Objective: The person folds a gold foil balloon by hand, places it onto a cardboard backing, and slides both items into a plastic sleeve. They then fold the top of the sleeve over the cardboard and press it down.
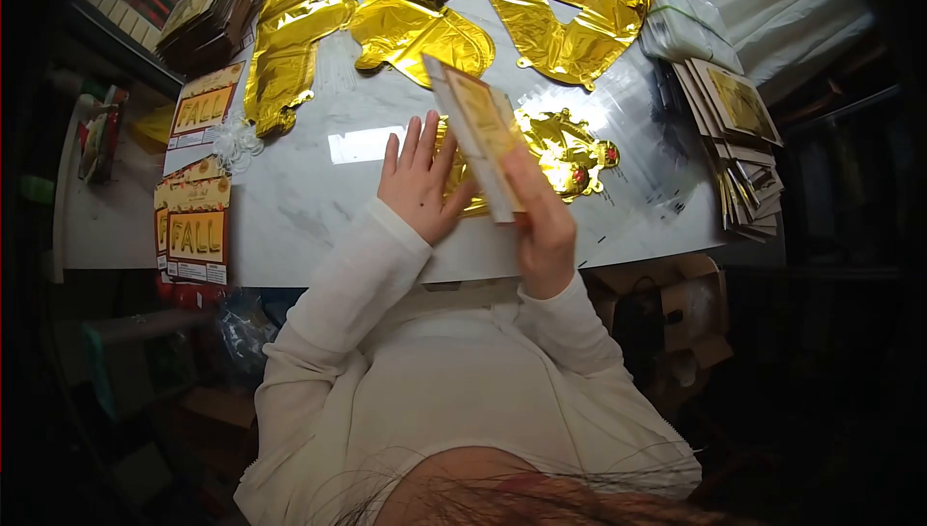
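Observation:
My right hand grips a flat printed card pack, held tilted on edge above the table. Fingers apart, my left hand lies palm down at the near edge of a folded gold foil balloon. Part of that foil is hidden behind the card and both hands. Small red spots show on its right end. A white glossy strip is on the table beside my left fingers. Farther back, flat gold foil balloons spread across the marble-patterned table.
Cards printed FALL lie along the left edge, near a white ribbon coil. Stacked packs stand at back left. Another pack stack and clear bags are at right. Below the table sits a cardboard box.

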### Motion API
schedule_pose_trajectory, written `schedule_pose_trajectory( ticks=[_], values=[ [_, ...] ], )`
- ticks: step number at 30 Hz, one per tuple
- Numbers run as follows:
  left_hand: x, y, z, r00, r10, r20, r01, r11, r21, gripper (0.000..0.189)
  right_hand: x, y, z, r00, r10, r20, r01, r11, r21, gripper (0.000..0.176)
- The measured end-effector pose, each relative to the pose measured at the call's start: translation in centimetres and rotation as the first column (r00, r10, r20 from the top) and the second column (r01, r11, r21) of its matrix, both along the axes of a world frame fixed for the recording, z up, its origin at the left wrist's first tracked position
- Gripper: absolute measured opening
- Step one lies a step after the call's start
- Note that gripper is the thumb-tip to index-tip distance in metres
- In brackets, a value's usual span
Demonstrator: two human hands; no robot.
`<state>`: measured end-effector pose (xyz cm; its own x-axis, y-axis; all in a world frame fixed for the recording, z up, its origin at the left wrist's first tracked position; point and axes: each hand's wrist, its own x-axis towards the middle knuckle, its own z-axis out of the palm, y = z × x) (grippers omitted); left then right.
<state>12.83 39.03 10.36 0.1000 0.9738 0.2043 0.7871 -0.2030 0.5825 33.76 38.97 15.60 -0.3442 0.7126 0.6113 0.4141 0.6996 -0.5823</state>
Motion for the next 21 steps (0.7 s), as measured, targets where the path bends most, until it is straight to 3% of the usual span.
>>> schedule_pose_trajectory(
  ticks=[1, 3, 4, 7, 9, 11, 16, 18, 20, 21],
  values=[
    [0.0, -0.2, 0.5, 0.930, 0.081, -0.357, -0.043, 0.993, 0.113, 0.078, 0.8, 0.6, 0.4, 0.990, -0.072, -0.123, 0.072, 0.997, -0.004, 0.046],
    [0.0, -0.4, 0.8, 0.938, 0.070, -0.339, -0.037, 0.994, 0.101, 0.080, 2.8, 1.9, 1.0, 0.949, -0.237, -0.208, 0.255, 0.965, 0.061, 0.036],
    [0.0, -0.4, 0.8, 0.938, 0.068, -0.341, -0.036, 0.994, 0.100, 0.079, 4.1, 2.0, 0.6, 0.916, -0.323, -0.238, 0.319, 0.946, -0.056, 0.039],
    [0.0, -0.4, 1.0, 0.937, 0.068, -0.343, -0.037, 0.995, 0.096, 0.079, 5.4, 2.3, 0.2, 0.871, -0.388, -0.302, 0.352, 0.921, -0.170, 0.044],
    [0.0, -0.4, 1.1, 0.937, 0.062, -0.344, -0.034, 0.996, 0.086, 0.079, 4.5, 1.9, 0.5, 0.953, -0.242, -0.182, 0.251, 0.967, 0.028, 0.045],
    [-0.1, -0.4, 1.0, 0.933, 0.056, -0.354, -0.025, 0.995, 0.094, 0.080, 4.2, 1.5, 0.7, 0.987, -0.161, -0.003, 0.160, 0.985, 0.057, 0.048],
    [0.0, -0.4, 2.1, 0.953, 0.067, -0.295, -0.031, 0.992, 0.125, 0.080, 3.6, 1.2, -1.2, 0.937, -0.133, 0.323, 0.186, 0.973, -0.139, 0.066],
    [-0.1, -0.6, 2.4, 0.957, 0.070, -0.282, -0.033, 0.990, 0.134, 0.080, 3.6, 1.2, -1.6, 0.911, -0.133, 0.390, 0.191, 0.975, -0.113, 0.066],
    [-0.5, -0.8, 2.4, 0.992, 0.023, 0.123, -0.033, 0.996, 0.083, 0.075, 3.7, 1.2, -1.8, 0.878, -0.135, 0.459, 0.196, 0.977, -0.088, 0.067],
    [-0.7, -1.0, 2.4, 0.992, 0.022, 0.125, -0.032, 0.996, 0.082, 0.075, 3.8, 1.2, -1.9, 0.875, -0.129, 0.466, 0.195, 0.976, -0.097, 0.067]
  ],
)
